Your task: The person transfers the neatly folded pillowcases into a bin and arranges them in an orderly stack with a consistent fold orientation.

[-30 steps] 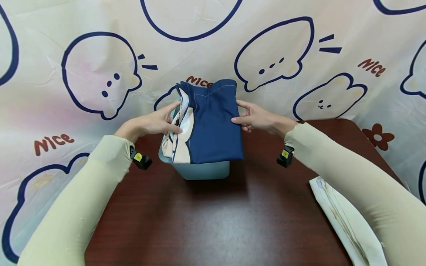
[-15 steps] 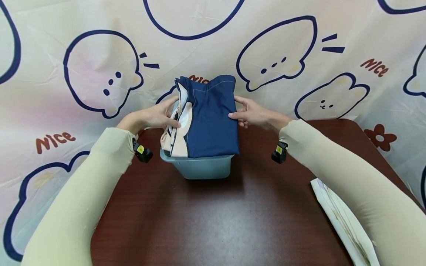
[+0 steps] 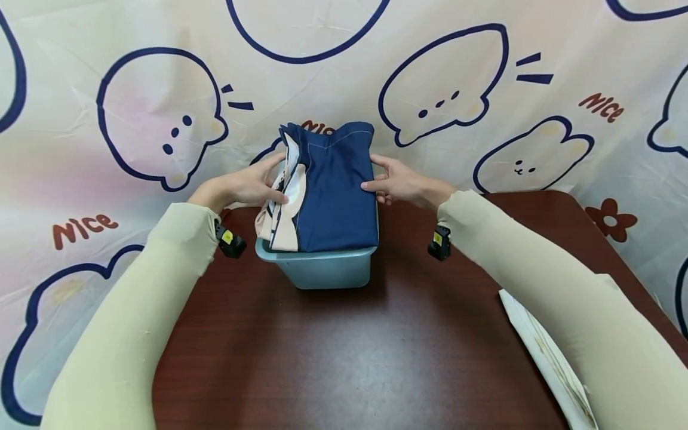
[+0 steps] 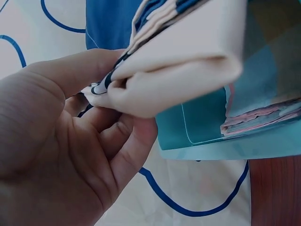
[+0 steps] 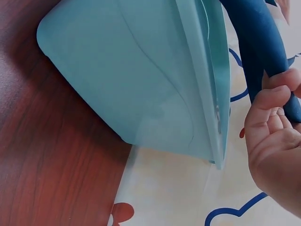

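Observation:
A folded navy cloth (image 3: pixel 338 197) with a white and cream printed side lies over the opening of a light blue plastic bin (image 3: pixel 325 273). My left hand (image 3: pixel 248 185) pinches the cloth's left edge, thumb on top and fingers beneath the folded layers. At the opposite edge, my right hand (image 3: pixel 404 181) grips the navy side between thumb and fingers. In the right wrist view, the cloth's edge stands above the bin's rim (image 5: pixel 202 84). Inside the bin, the left wrist view shows another folded cloth (image 4: pixel 263 117) with pinkish edges.
The bin stands toward the back of a dark brown wooden table (image 3: pixel 333 358). Another folded white cloth (image 3: pixel 548 358) lies at the right, partly hidden under the right sleeve. A printed curtain (image 3: pixel 322 36) hangs close behind the table.
Both hands have carried the folded navy cloth slightly left and farther back, so it now sits more squarely over the bin. More of the bin's front rim shows.

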A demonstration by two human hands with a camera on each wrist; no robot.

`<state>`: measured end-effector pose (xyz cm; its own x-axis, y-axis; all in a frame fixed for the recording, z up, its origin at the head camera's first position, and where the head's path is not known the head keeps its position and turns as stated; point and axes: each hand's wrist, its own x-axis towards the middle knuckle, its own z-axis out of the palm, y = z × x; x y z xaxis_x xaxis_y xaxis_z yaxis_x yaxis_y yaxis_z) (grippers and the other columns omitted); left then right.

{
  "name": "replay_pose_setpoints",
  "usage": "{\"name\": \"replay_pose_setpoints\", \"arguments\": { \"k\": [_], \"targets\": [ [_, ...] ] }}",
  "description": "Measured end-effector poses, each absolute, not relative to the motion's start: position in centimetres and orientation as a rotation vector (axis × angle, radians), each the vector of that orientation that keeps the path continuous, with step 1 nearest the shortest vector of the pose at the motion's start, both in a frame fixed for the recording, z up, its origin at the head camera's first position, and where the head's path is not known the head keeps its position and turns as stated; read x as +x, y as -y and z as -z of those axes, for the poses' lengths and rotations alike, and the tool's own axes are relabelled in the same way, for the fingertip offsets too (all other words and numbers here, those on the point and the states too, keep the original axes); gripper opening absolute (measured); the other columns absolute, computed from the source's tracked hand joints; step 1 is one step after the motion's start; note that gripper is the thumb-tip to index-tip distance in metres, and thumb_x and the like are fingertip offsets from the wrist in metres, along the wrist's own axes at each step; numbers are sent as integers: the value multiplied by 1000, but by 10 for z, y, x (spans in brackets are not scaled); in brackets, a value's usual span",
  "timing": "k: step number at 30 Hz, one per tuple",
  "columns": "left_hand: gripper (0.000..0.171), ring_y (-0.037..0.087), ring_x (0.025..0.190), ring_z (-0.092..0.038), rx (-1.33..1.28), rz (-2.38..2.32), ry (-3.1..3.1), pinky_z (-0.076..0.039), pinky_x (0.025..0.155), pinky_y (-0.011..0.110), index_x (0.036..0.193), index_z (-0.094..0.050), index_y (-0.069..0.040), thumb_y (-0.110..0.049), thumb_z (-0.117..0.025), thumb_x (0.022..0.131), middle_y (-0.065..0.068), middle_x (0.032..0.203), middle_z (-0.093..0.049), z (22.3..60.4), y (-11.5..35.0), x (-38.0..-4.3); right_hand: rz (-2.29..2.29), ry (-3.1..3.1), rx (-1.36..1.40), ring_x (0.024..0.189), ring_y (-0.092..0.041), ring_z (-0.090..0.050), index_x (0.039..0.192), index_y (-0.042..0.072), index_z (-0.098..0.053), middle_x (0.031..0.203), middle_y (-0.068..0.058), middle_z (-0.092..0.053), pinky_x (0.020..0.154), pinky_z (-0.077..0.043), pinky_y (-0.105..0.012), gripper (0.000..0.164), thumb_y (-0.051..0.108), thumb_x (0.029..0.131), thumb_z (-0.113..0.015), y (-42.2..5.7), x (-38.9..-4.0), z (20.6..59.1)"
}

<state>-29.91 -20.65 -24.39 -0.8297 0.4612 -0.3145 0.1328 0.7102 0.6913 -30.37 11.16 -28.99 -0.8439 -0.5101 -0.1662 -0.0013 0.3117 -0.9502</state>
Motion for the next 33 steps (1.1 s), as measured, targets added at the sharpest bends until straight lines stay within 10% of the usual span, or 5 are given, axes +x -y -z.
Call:
{"name": "replay_pose_setpoints", "arguments": {
  "k": [7, 13, 23, 30, 33],
  "targets": [
    [103, 16, 71, -70, 446, -882, -2491, -56, 73, 28, 164, 4, -26, 0, -66, 93, 17, 93, -74, 244, 207, -303, 1541, -2143, -450, 56, -16, -50, 164, 23, -10, 78, -2, -67, 55, -43, -25, 79, 12, 103, -58, -105, -307, 288],
    [104, 15, 72, -66, 433, -808, -2538, -51, 77, 26, 164, 4, -26, -4, -69, 93, 28, 124, -59, 247, 209, -303, 1505, -2158, -422, 56, -17, -50, 164, 23, -9, 71, -1, -61, 56, -43, -26, 80, 12, 103, -58, -101, -308, 288],
    [105, 16, 62, -61, 417, -788, -2563, -50, 73, 30, 164, 4, -25, -3, -69, 93, 10, 77, -63, 252, 211, -303, 1469, -2188, -383, 57, -16, -51, 165, 22, -4, 76, -2, -63, 60, -45, -27, 82, 14, 103, -58, -96, -310, 293],
    [104, 16, 73, -59, 387, -781, -2555, -48, 73, 30, 164, 6, -28, -3, -68, 94, 20, 131, -53, 255, 210, -303, 1454, -2230, -372, 55, -14, -51, 164, 24, -7, 83, -3, -67, 61, -47, -29, 80, 14, 103, -58, -94, -311, 294],
    [104, 16, 66, -60, 397, -789, -2562, -49, 71, 30, 164, 5, -27, -2, -68, 93, 18, 99, -66, 256, 210, -304, 1452, -2235, -372, 55, -14, -51, 164, 24, -7, 81, -3, -66, 61, -46, -29, 80, 14, 103, -58, -94, -311, 295]
  ]
}}
